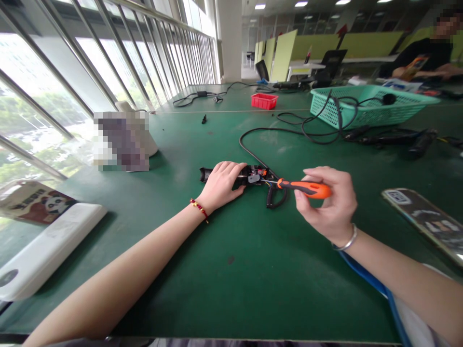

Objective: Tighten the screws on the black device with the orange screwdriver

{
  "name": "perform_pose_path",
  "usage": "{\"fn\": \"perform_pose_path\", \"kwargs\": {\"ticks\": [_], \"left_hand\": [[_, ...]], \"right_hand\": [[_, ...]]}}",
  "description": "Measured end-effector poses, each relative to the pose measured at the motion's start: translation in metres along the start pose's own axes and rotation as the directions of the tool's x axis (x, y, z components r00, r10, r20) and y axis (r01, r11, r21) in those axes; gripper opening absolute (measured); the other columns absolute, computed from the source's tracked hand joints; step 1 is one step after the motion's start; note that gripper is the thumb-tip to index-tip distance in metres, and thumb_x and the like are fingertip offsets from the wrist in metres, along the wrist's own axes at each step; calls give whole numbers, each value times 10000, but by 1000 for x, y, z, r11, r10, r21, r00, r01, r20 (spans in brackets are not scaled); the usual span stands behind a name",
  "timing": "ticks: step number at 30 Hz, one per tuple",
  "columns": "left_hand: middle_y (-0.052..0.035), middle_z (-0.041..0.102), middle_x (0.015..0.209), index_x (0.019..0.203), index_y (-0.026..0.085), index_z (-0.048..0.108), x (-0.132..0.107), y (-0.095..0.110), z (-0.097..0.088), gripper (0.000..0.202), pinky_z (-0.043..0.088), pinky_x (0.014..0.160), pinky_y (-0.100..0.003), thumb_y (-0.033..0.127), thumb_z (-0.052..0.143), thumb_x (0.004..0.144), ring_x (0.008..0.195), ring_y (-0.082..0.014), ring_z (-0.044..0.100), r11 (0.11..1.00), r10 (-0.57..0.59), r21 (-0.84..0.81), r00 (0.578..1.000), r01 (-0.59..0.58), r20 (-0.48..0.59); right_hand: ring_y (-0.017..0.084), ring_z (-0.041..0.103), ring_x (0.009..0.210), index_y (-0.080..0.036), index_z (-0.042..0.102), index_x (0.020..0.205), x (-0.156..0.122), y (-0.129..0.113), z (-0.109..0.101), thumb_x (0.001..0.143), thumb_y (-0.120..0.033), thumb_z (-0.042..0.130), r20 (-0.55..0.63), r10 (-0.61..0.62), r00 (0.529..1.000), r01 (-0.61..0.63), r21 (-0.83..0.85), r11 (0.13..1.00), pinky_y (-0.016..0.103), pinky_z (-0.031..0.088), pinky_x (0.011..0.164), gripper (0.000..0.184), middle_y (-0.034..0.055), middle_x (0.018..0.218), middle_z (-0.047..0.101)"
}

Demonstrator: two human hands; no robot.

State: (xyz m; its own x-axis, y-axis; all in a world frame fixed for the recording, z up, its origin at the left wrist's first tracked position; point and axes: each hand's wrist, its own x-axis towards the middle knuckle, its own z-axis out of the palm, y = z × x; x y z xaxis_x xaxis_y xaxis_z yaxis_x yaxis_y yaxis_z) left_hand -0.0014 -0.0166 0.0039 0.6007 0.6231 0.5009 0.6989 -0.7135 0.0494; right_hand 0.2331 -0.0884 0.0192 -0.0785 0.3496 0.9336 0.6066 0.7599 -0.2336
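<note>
A black corded device (206, 174) lies on the green table, its housing opened at the right end, where wires and a small orange-red part (264, 172) show. My left hand (223, 184) is wrapped over its body and holds it down on the table. In my right hand (331, 202) is an orange and black screwdriver (306, 188), gripped at the handle between thumb and fingers. Its shaft points left into the exposed wiring; whether the tip touches a screw is too small to tell. A black cord (249, 132) runs from the device's right end and loops behind it.
A teal plastic basket (383, 108) with cables stands at the back right, and a small red tray (264, 101) at the back. A phone (423, 221) lies at right. At left are a white power bank (54, 246) and a panda-printed item (39, 202). Another person sits far right.
</note>
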Motion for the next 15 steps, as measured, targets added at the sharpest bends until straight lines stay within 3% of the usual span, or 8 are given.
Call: {"fn": "perform_pose_path", "kwargs": {"ticks": [4, 10, 15], "left_hand": [[-106, 617, 1153, 1267, 151, 477, 0, 0, 0, 480, 408, 995, -426, 233, 566, 802, 1112, -260, 539, 1000, -3, -3, 1000, 3, 0], [-112, 613, 1152, 1259, 133, 476, 0, 0, -1, 473, 427, 970, -401, 237, 561, 805, 1112, -254, 532, 1000, -20, -16, 1000, 20, 10], [-109, 597, 1179, 1280, 146, 461, 0, 1, -2, 523, 417, 982, -410, 238, 554, 773, 1119, -264, 524, 999, -29, -38, 999, 31, 35]], "right_hand": [[172, 604, 657, -254, 605, 922, 2, -5, -3, 729, -179, 667, 41, 6, 999, -3, -67, 998, 310, 544, 548, 216, 22, 788, 639], [209, 624, 762, -245, 541, 1119, -2, 2, 1, 694, -195, 678, -13, -30, 999, 30, 30, 999, 390, 561, 663, 449, 52, 931, 627], [189, 618, 690, -255, 609, 918, 2, -4, -1, 735, -188, 653, 42, -9, 999, 12, -55, 998, 342, 557, 622, 200, 16, 780, 658]]}}
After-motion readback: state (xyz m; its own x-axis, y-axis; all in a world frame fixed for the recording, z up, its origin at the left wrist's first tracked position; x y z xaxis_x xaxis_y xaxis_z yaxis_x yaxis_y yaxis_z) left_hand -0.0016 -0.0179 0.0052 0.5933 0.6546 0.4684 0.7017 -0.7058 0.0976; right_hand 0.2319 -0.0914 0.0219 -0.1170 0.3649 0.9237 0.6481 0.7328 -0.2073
